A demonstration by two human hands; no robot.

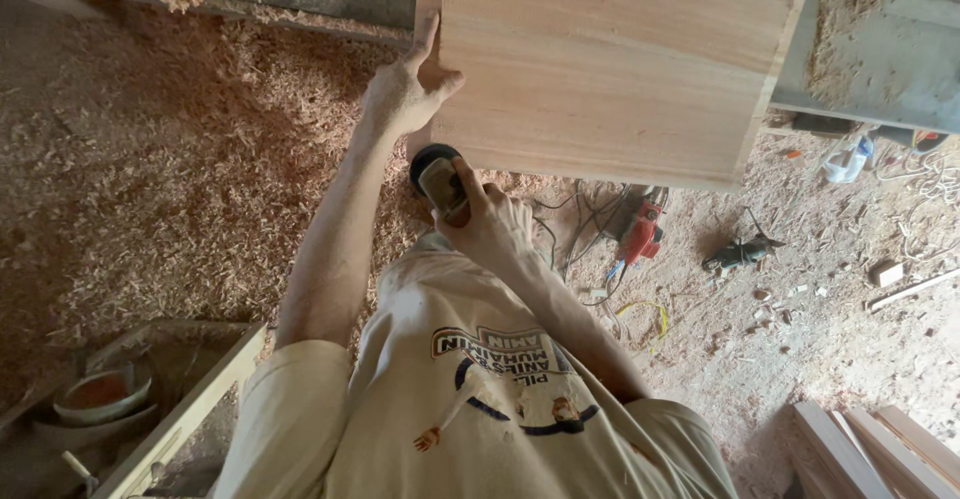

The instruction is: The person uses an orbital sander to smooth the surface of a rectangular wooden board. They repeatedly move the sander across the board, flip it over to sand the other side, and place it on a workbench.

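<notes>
Wooden panel, pale and smooth, fills the upper middle of the head view, its lower edge running slantwise above the person's arms. Left hand lies against the panel's left edge, fingers spread and flat on the wood rather than closed round anything. Right hand is wrapped tight on a small dark sander, which sits just under the panel's lower left corner, touching or nearly touching it; I cannot tell which. Wood shavings cover the floor to the left. On the dusty floor to the right lie a red power tool among tangled cables, and near it a dark grinder. Stacked planks show at the lower right.
</notes>
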